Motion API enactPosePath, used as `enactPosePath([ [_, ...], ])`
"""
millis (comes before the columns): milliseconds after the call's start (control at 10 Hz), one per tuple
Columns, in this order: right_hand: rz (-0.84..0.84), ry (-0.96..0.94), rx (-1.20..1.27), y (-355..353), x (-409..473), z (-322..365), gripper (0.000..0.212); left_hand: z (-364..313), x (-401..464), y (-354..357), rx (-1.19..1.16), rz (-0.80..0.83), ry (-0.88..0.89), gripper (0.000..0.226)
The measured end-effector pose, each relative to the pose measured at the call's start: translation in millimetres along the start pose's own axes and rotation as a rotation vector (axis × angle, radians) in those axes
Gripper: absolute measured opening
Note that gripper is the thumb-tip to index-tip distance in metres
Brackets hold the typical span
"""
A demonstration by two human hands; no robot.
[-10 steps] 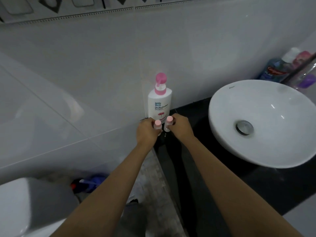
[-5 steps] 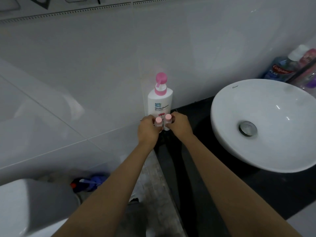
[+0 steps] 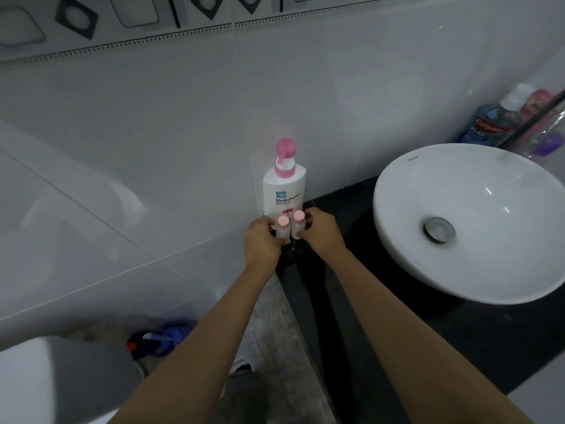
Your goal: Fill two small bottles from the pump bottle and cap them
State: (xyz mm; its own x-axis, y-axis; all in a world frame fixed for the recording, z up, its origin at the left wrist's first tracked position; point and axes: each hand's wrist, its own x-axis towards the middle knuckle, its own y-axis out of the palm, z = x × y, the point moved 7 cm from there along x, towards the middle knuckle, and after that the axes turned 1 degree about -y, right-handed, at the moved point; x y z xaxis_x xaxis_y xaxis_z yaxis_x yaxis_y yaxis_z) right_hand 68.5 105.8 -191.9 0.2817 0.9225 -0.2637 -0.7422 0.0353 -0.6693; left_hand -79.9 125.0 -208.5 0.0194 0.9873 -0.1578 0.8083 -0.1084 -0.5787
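A white pump bottle (image 3: 284, 188) with a pink pump head stands against the tiled wall at the left end of the black counter (image 3: 345, 206). Just in front of it two small pale bottles with pink caps stand side by side, upright. My left hand (image 3: 262, 243) is wrapped around the left small bottle (image 3: 283, 231). The right small bottle (image 3: 297, 226) is held by the fingers of my right hand (image 3: 321, 231). Both caps sit on the bottles.
A white round basin (image 3: 477, 221) with a metal drain fills the counter to the right. Behind it stand a blue mouthwash bottle (image 3: 486, 127) and other toiletries. Below left are a white toilet (image 3: 46, 381) and a blue object on the floor.
Both hands and the two small bottles stay at the same place in front of the pump bottle. Only the camera has shifted slightly.
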Motion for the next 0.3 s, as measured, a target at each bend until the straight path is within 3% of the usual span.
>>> enactPosePath([
  [200, 0.056, 0.008, -0.057, -14, -26, 7, 0.036, 1, -12, -5, 0.265, 0.075, 0.065, 0.044],
  [300, 0.039, 0.003, -0.057, -38, -54, 15, 0.04, -17, -31, -15, 0.36, 0.08, 0.22, 0.044],
])
